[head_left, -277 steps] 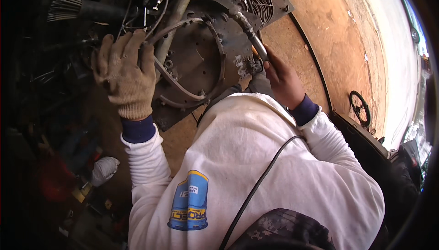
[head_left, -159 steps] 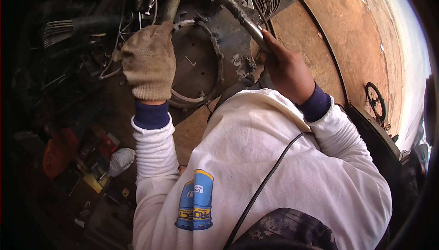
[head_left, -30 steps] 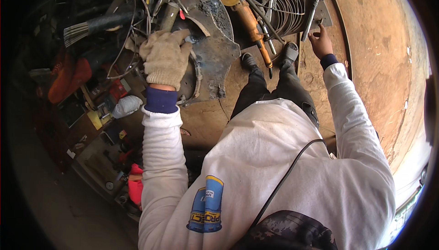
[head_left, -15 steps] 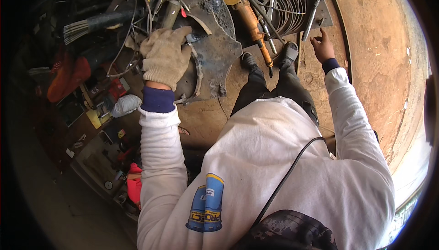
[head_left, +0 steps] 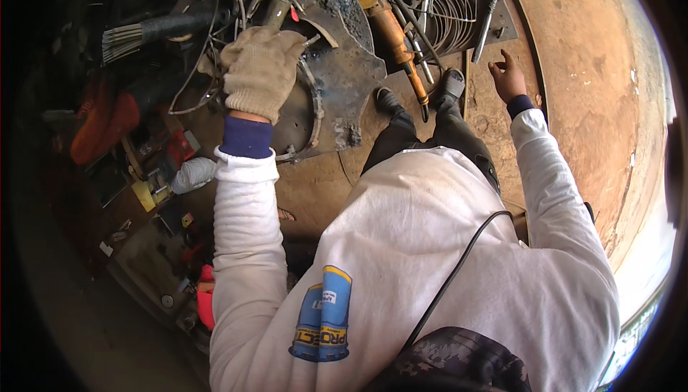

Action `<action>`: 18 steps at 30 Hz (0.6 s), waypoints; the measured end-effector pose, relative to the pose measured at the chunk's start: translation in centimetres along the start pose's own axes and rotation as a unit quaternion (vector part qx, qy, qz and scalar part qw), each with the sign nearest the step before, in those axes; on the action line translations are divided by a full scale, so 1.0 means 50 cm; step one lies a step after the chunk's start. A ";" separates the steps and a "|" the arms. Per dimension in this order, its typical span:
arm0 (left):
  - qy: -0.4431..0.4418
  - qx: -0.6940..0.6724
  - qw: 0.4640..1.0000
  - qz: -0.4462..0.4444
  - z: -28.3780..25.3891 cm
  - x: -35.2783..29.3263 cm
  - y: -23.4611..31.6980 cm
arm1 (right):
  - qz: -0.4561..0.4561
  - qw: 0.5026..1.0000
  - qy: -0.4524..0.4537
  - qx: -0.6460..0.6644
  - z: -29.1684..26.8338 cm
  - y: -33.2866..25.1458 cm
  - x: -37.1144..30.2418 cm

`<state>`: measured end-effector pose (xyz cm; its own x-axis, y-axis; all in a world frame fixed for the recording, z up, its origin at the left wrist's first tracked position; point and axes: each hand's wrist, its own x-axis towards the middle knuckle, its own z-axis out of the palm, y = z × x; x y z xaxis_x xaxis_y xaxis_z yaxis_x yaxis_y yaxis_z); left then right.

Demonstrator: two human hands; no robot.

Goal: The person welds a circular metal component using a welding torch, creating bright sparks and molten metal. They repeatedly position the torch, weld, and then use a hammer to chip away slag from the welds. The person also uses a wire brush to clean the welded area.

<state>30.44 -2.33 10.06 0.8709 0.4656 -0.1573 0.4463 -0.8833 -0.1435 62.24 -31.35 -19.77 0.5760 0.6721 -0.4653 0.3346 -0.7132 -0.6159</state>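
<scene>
My left hand [head_left: 261,69], in a tan knitted glove, is over the left part of a dark, irregular steel plate [head_left: 340,84]. Its fingers are curled together, and a short grey metal bit [head_left: 312,40] pokes out by the fingertips; the rest of what they hold is hidden. Beside the glove, a bent metal strip [head_left: 314,105] curves across the plate. My bare right hand [head_left: 509,80] hangs in the air off to the right, holding nothing, with thumb and forefinger apart. Nearest to it is a metal rod with a crosspiece [head_left: 487,26].
An orange angle grinder [head_left: 390,30] lies right of the plate, its tail near my shoes [head_left: 451,85]. Behind it sits a wire coil [head_left: 455,23] on a flat sheet. At left are a dark holder with thin rods [head_left: 132,39], a looped cable [head_left: 208,51] and orange-red gear [head_left: 107,130].
My left hand has moved slightly away from me, and its thumb and fingers have closed together. The grey bit now shows at its fingertips. My right hand has barely shifted.
</scene>
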 end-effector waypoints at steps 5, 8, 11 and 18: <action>-0.045 0.008 0.997 -0.054 0.015 0.003 0.000 | 0.017 1.000 0.007 0.007 0.005 -0.025 -0.047; -0.059 -0.015 0.993 -0.102 -0.012 0.023 0.024 | 0.034 0.999 0.000 0.015 0.019 -0.024 -0.076; -0.013 -0.045 0.993 -0.108 0.000 0.023 0.024 | 0.035 0.999 -0.011 0.027 0.036 -0.035 -0.105; 0.049 -0.078 0.994 -0.061 0.012 0.014 0.016 | 0.036 0.999 -0.029 0.020 0.061 -0.003 -0.111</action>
<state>31.27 -2.70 9.26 0.8207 0.5689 -0.0520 0.5697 -0.8219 -0.0005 56.70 -34.37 -19.05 0.5527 0.6305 -0.5450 0.2631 -0.7525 -0.6037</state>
